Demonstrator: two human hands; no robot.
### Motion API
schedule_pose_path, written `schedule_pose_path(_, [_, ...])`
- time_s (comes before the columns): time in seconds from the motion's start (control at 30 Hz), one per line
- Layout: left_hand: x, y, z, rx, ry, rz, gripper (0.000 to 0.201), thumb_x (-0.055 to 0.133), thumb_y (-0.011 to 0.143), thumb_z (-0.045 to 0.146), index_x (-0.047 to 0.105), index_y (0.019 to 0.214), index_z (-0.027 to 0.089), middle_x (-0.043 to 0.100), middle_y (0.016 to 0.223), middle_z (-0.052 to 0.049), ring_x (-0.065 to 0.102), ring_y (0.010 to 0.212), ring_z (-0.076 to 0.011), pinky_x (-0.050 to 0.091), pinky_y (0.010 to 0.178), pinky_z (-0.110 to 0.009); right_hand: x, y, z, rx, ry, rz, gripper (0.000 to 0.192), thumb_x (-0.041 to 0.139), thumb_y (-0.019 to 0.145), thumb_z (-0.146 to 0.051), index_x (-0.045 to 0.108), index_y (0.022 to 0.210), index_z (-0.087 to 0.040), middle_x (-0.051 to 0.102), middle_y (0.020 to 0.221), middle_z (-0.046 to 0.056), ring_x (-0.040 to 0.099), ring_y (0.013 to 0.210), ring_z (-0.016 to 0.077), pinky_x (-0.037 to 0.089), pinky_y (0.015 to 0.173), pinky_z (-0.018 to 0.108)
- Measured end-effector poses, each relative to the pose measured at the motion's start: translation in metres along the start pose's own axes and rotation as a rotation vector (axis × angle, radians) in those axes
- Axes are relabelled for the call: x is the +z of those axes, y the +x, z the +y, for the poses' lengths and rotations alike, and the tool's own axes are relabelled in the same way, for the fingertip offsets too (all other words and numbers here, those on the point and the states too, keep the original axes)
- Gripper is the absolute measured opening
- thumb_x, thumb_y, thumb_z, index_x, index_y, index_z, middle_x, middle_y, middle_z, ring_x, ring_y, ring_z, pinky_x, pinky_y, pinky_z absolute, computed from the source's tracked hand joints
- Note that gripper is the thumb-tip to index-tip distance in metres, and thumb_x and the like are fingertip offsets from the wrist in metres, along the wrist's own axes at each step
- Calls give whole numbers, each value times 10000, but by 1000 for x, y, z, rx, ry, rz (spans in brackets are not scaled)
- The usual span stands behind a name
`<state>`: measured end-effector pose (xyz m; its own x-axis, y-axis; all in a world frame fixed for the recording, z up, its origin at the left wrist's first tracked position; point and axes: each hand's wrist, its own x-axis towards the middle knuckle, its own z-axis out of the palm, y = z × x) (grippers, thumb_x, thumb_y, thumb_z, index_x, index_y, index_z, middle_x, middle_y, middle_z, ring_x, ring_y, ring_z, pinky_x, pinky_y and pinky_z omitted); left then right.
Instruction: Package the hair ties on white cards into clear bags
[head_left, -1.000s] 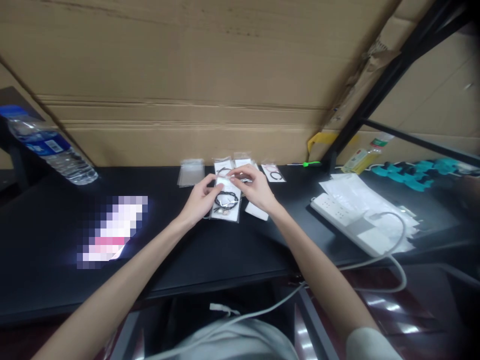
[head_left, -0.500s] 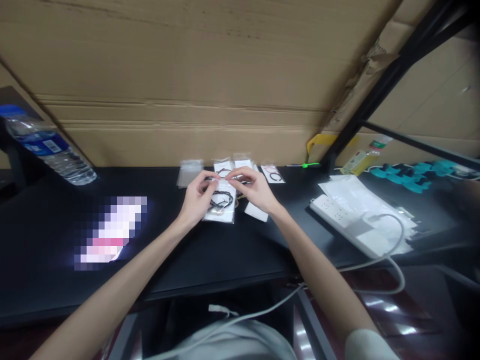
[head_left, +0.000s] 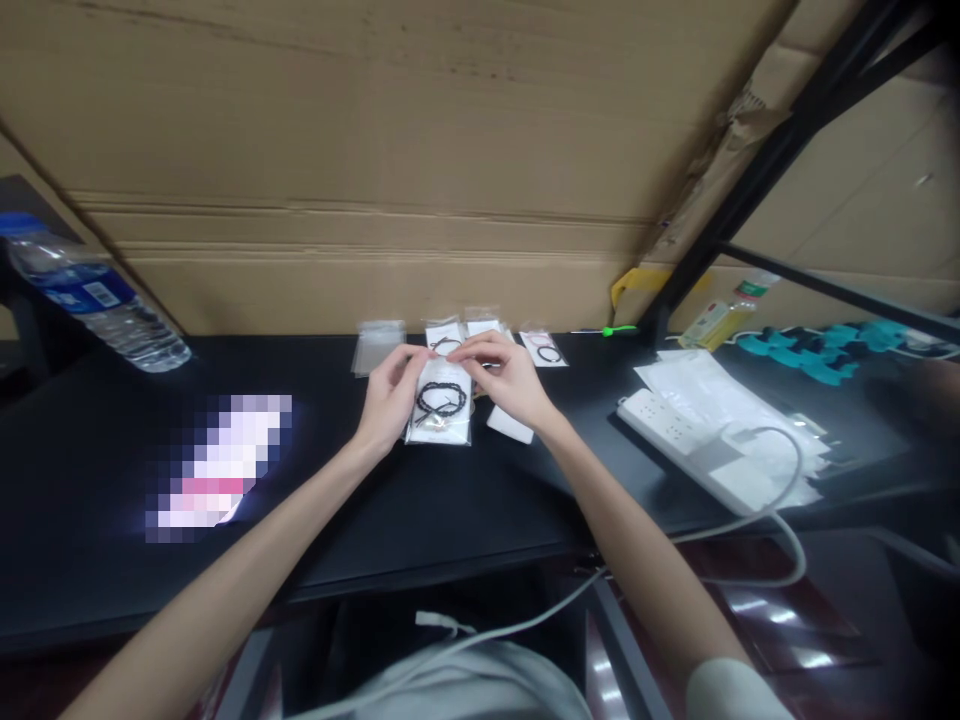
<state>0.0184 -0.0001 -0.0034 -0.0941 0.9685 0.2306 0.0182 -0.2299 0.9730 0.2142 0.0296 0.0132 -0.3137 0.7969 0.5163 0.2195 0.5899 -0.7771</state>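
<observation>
A clear plastic pouch (head_left: 440,405) with a white card and a black beaded bracelet inside is held between both hands just above the black table (head_left: 420,505). My left hand (head_left: 388,398) pinches its upper left edge. My right hand (head_left: 507,380) pinches its upper right corner with thumb and forefinger. Behind the hands lie more small pouches in a row: an empty-looking clear one (head_left: 379,344) at the left and one with a black ring-shaped bracelet (head_left: 544,349) at the right. A white card (head_left: 510,424) lies under my right wrist.
A water bottle (head_left: 94,296) lies at the far left. A white power strip (head_left: 701,455) with a cable rests on plastic bags at the right, with teal parts (head_left: 814,348) beyond. Cardboard (head_left: 375,170) walls the back. A blurred-out patch (head_left: 221,462) sits left of centre.
The pouch has shifted slightly left and straightened between my hands; my fingers have closed in along its top edge.
</observation>
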Motion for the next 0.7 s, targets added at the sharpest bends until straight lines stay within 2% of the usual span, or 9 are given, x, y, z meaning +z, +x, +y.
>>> schedule_pose_path(0.1, [-2,1,0,-21,26,-17,239,727,868,413,712,1019,227,704,831,-8,640,676,-151,490,585,-238,0,0,1,3,-28,-24,187,657,986,-333,829,1040,-282,713,1168,80,670,1124,243,625,706,316])
schedule_pose_path(0.27, [-4,5,-3,-122,-14,-57,287,680,846,324,680,1122,246,691,831,-6,635,648,-142,491,554,-232,-4,0,1,-17,-37,-52,190,652,990,-323,825,1061,-287,711,1182,76,663,1156,245,624,741,329])
schedule_pose_path(0.4, [-6,6,-6,-128,2,-54,334,667,838,304,676,1164,232,697,825,-15,645,659,-141,495,560,-224,-6,0,-1,3,-10,-101,206,647,1002,-368,825,1039,-270,706,1230,76,658,1177,238,618,873,377])
schedule_pose_path(0.5, [-5,6,-5,-131,25,-34,360,686,824,300,661,1175,218,687,773,-4,619,612,-125,468,539,-204,-5,1,2,40,12,-103,225,661,994,-413,806,1016,-242,731,1183,75,676,1130,232,607,912,389])
schedule_pose_path(0.6, [-4,4,-2,-160,19,-39,342,688,834,299,649,1163,214,696,783,-8,635,631,-129,491,555,-208,-3,2,7,33,8,-99,165,693,964,-362,783,1014,-233,754,1101,64,697,1066,226,602,919,393])
schedule_pose_path(0.7, [-3,3,2,-198,-11,-57,277,685,861,316,642,1115,215,713,825,-22,679,700,-151,531,589,-227,-1,2,12,7,1,-80,142,696,938,-279,770,1048,-229,759,1134,66,708,1054,219,594,935,397])
